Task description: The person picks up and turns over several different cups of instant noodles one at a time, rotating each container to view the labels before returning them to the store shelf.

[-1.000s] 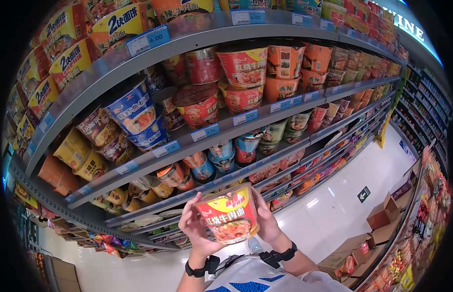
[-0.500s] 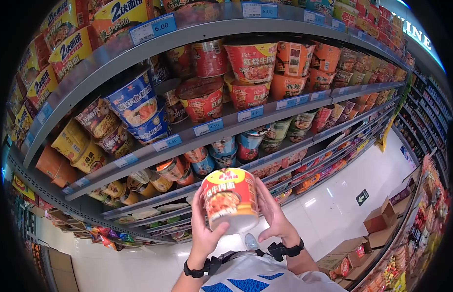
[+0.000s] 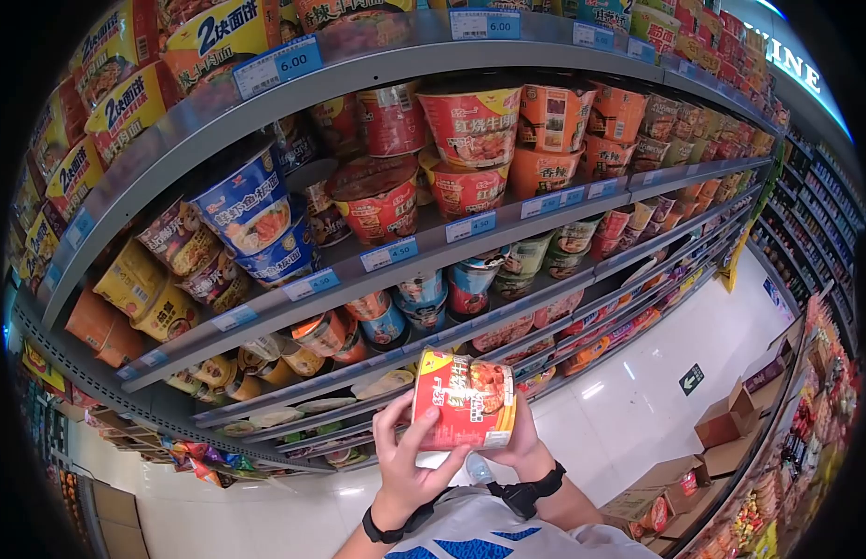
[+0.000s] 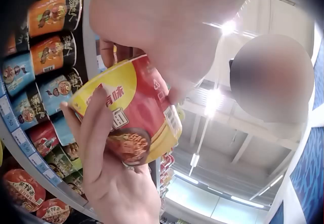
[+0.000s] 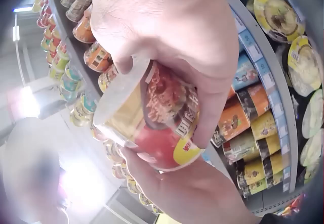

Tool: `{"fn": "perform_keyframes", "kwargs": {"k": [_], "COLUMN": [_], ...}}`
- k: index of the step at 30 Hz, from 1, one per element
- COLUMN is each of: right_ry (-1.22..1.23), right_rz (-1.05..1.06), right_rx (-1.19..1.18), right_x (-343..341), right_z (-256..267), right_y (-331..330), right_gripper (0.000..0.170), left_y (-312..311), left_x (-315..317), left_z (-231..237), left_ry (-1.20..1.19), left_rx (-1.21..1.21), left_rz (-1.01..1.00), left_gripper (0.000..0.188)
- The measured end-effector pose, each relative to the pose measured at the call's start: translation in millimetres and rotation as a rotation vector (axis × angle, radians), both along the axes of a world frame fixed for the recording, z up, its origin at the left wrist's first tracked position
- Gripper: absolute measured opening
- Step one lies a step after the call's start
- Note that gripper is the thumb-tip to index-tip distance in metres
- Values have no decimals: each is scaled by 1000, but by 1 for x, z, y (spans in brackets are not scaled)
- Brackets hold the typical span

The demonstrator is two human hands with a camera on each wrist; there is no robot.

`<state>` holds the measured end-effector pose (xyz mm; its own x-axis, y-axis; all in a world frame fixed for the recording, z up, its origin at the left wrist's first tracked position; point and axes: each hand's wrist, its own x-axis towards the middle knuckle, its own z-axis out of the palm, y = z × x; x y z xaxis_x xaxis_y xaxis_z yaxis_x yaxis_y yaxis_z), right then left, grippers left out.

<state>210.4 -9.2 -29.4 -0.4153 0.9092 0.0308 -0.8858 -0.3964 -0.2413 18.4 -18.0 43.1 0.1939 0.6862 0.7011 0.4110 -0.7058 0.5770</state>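
Observation:
A red and yellow noodle cup (image 3: 466, 402) is held tilted on its side between both hands in front of the body. In the head view the left hand (image 3: 410, 466) grips its left and lower side, fingers spread over the red wall. My right hand (image 3: 524, 445) holds the right side, partly hidden behind the cup. The left wrist view shows the left hand (image 4: 157, 27) above the cup (image 4: 129, 110). Seen from the right wrist, the right hand (image 5: 172, 42) curls round the cup (image 5: 157, 115), whose pale base faces left.
Curved shelves (image 3: 507, 224) of stacked noodle cups with blue price tags stand in front. Open cardboard boxes (image 3: 726, 419) and piled snack packets (image 3: 778, 475) are at the right. White floor (image 3: 619, 401) lies between, bearing a green arrow sign (image 3: 692, 379).
The cup has been turned in the hands, so its label now runs sideways and its base no longer shows in the head view. The left hand's fingers have shifted across its front.

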Motion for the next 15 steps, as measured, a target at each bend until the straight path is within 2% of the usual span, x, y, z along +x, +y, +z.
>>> {"fn": "perform_keyframes", "kwargs": {"k": [1, 3, 4, 5, 7, 8, 9, 10, 11, 13, 14, 15], "right_ry": [-4, -293, -476, -483, -373, -499, -500, -631, -764, -789, -883, -976], "right_rz": [-1, -165, -247, -245, -513, -587, -586, -644, -700, -763, -828, -893], "right_rx": [1, -23, 34, 48, 335, 450, 452, 555, 656, 636, 687, 739], "right_x": [0, 0, 0, 2, 5, 10, 13, 17, 19, 12, 11, 9], "right_z": [0, 13, 35, 42, 48, 51, 54, 59, 65, 68, 65, 65], "right_y": [-1, 0, -2, -2, 0, 2, 3, 4, 2, -3, -7, -8], "right_gripper": [67, 74, 84, 84, 92, 99, 99, 100, 100, 97, 94, 92], "left_y": [-2, -2, 0, 3, 10, 15, 16, 15, 15, 13, 12, 13], "left_x": [1, 5, 4, 3, 4, 7, 10, 14, 18, 26, 31, 32], "left_z": [-1, -4, -4, -4, -8, -12, -15, -18, -21, -29, -30, -32], "left_ry": [58, 21, -25, -70, -91, -262, -433, -532, -534, -838, -864, -865], "left_rx": [72, 59, 27, -4, -9, -160, -314, -437, -437, -687, -654, -650], "left_rz": [-9, 2, -13, -29, -36, -133, -232, -332, -332, -447, -456, -457], "left_gripper": [71, 70, 68, 67, 67, 70, 74, 79, 79, 84, 76, 76]}}
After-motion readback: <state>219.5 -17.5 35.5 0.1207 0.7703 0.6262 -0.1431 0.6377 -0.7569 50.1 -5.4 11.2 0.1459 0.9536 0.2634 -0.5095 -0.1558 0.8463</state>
